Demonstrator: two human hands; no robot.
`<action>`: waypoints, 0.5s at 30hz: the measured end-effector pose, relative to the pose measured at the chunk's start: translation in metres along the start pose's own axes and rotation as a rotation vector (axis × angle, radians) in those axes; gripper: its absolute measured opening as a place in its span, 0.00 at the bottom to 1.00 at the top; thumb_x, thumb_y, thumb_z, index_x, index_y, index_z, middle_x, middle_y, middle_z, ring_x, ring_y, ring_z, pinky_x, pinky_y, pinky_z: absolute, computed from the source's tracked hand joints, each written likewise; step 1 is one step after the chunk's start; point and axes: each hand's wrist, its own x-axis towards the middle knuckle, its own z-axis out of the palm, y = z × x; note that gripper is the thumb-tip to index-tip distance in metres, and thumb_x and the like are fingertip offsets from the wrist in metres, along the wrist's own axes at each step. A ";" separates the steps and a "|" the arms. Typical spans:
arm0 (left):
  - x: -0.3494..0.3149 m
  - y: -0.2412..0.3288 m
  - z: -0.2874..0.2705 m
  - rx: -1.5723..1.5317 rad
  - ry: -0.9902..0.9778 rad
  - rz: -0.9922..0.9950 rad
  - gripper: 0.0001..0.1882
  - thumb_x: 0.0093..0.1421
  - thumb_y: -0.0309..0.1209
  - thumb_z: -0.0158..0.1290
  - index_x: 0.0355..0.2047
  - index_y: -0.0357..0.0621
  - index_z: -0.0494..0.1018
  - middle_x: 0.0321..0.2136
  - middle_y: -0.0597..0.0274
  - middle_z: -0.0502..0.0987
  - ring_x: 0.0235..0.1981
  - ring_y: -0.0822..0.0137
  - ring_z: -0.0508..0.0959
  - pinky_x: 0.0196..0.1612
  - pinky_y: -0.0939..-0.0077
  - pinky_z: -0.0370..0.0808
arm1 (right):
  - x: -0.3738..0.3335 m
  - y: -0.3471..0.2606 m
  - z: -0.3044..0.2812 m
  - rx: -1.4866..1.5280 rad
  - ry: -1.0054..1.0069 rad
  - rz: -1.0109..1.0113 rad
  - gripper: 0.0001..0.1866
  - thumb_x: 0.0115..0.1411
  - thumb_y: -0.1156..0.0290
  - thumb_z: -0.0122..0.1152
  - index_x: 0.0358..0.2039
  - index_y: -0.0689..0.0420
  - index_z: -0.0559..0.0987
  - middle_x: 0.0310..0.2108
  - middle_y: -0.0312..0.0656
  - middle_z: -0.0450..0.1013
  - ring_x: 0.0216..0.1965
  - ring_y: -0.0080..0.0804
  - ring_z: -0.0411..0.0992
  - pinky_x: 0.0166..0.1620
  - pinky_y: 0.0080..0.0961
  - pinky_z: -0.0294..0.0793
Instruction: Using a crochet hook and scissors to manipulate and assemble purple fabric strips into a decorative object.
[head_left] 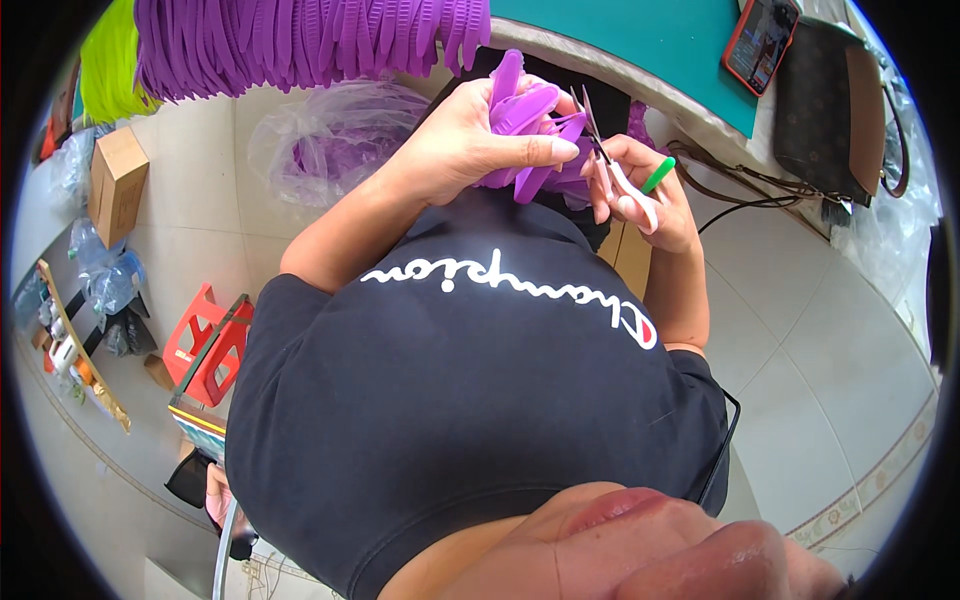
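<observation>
In front of my chest my left hand [455, 145] is closed around a bunch of purple ridged rubber straps [525, 110], its thumb pressed across them. My right hand [650, 195] grips a pair of scissors [628, 192] with pale pink handles. Their dark blades point up and stand slightly apart, just right of the straps. A green piece [658, 175] sticks out by my right fingers; whether it belongs to the scissors I cannot tell. More purple pieces show beneath my hands, partly hidden.
Rows of purple straps [310, 40] and lime green straps [108, 60] hang at upper left. Below them lies a clear plastic bag [340, 125] with purple pieces inside. A phone [762, 45] and a dark bag [820, 110] sit by the teal tabletop [640, 35]. Left are a cardboard box [117, 185] and red stool [207, 345].
</observation>
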 end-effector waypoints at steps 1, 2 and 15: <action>0.000 0.000 0.000 0.000 0.000 0.000 0.23 0.48 0.31 0.66 0.43 0.39 0.72 0.26 0.70 0.72 0.23 0.81 0.71 0.23 0.87 0.63 | 0.000 0.000 0.000 0.010 0.005 0.009 0.32 0.44 0.53 0.67 0.42 0.67 0.72 0.27 0.38 0.71 0.22 0.22 0.70 0.27 0.15 0.65; 0.000 -0.001 0.000 -0.006 -0.007 0.006 0.22 0.49 0.31 0.66 0.43 0.39 0.72 0.25 0.70 0.72 0.22 0.81 0.70 0.22 0.87 0.63 | 0.000 0.000 0.000 0.010 0.005 0.009 0.32 0.44 0.53 0.67 0.42 0.67 0.72 0.27 0.38 0.71 0.22 0.22 0.70 0.27 0.15 0.65; 0.001 0.017 -0.006 0.023 -0.135 -0.107 0.23 0.47 0.29 0.67 0.42 0.38 0.72 0.27 0.67 0.73 0.27 0.78 0.74 0.28 0.86 0.68 | -0.004 -0.005 -0.008 0.000 -0.050 0.047 0.29 0.45 0.59 0.68 0.40 0.69 0.72 0.25 0.38 0.71 0.22 0.20 0.71 0.26 0.13 0.68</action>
